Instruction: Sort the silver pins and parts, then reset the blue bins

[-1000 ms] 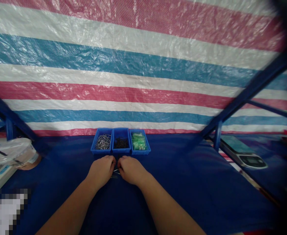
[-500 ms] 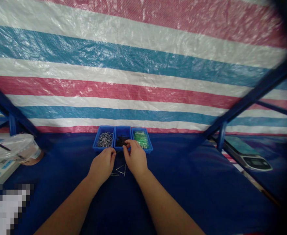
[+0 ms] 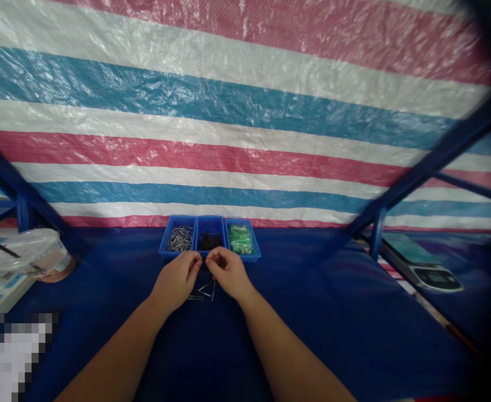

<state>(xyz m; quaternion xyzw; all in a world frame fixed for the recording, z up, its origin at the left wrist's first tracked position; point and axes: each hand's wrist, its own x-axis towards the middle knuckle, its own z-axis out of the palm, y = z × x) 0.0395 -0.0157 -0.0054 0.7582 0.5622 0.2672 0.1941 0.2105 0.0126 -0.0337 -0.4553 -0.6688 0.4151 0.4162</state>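
A striped tarpaulin (image 3: 211, 100) in red, white and blue hangs behind a blue-covered table (image 3: 333, 312), with a blue metal frame (image 3: 421, 162) slanting at either side. A digital scale (image 3: 435, 279) sits at the far right; at the far left a round clear tub (image 3: 50, 254) stands beside a power strip (image 3: 2, 296). The left hand (image 3: 176, 282) and right hand (image 3: 230, 273) are near each other just in front of the bins, each with thumb and fingers drawn into a narrow pinch; anything between the fingertips is too small to tell. Three blue bins stand in a row: the left bin (image 3: 165, 254) holds silvery metal pins (image 3: 180, 239), the middle bin (image 3: 211, 223) small black pieces (image 3: 209, 241), the right bin (image 3: 251, 258) green packets (image 3: 240, 237). A few loose pins (image 3: 213, 291) lie on the table between the wrists.
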